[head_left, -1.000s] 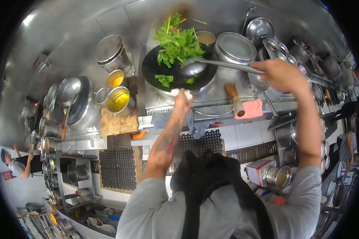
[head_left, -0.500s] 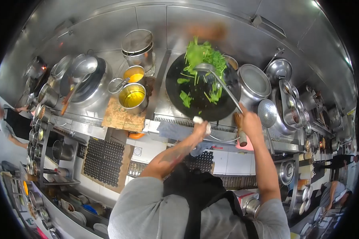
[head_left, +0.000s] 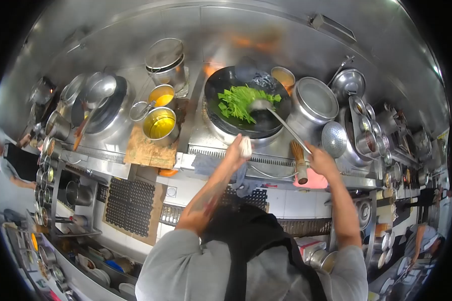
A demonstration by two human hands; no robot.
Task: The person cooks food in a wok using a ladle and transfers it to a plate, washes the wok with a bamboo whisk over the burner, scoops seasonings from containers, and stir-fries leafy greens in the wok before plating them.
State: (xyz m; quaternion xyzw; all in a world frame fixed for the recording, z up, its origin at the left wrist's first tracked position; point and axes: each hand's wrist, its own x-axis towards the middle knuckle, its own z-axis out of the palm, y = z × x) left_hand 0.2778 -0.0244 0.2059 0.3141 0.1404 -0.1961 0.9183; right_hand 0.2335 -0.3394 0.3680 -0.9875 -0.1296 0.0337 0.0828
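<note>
A black wok [head_left: 221, 125] sits on the burner, its near side toward me. Chopped leafy greens [head_left: 238, 100] lie gathered in its left and middle part. My left hand [head_left: 232, 152] is closed around the wok's near grip, where something white, apparently cloth [head_left: 245, 147], shows between the fingers. In my right hand [head_left: 320, 159] is the long handle of a metal ladle [head_left: 284, 123]. The ladle's bowl rests against the right side of the greens. Under my right hand stands a bamboo brush [head_left: 300, 163] at the stove edge.
Two pots of yellow liquid [head_left: 159, 125] stand left of the wok, with a lidded pot [head_left: 165, 65] behind. To the right are a covered pot [head_left: 316, 98] and a perforated skimmer [head_left: 334, 139]. Orange flame [head_left: 213, 68] shows behind the wok. Other people work at both sides.
The greens, earlier spread up the far side and partly airborne, now lie in a heap in the wok. The wok has tilted back level, and my left hand has shifted left and slightly nearer.
</note>
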